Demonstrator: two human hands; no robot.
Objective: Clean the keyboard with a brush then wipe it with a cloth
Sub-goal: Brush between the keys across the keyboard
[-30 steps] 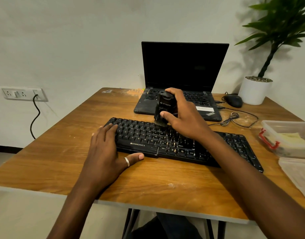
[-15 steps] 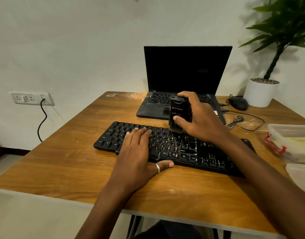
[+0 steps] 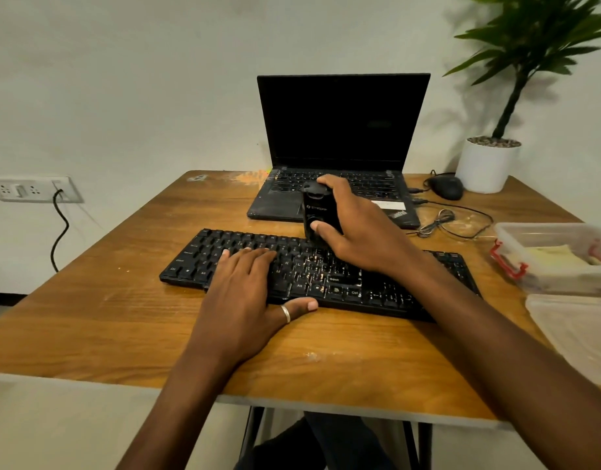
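Observation:
A black keyboard (image 3: pixel 387 286) lies across the middle of the wooden table (image 3: pixel 105 300), with pale dust specks on its centre keys. My right hand (image 3: pixel 363 232) grips an upright black brush (image 3: pixel 317 212), thumb on its front, its lower end down on the upper key rows. My left hand (image 3: pixel 245 293) rests flat on the keyboard's left half, fingers straight over the keys and thumb along the front edge. A yellowish cloth (image 3: pixel 553 257) lies inside a clear plastic box (image 3: pixel 543 232) at the right.
An open black laptop (image 3: pixel 343 130) stands just behind the keyboard. A mouse (image 3: pixel 446 187) with a coiled cable (image 3: pixel 438 225) and a white potted plant (image 3: pixel 485 164) sit at the back right. A clear lid (image 3: pixel 577 330) lies at the right edge. A wall socket (image 3: pixel 31 188) is at the left.
My left hand has slid rightward from the keyboard's left end onto its left-middle keys. My right hand with the brush has shifted slightly right along the upper rows.

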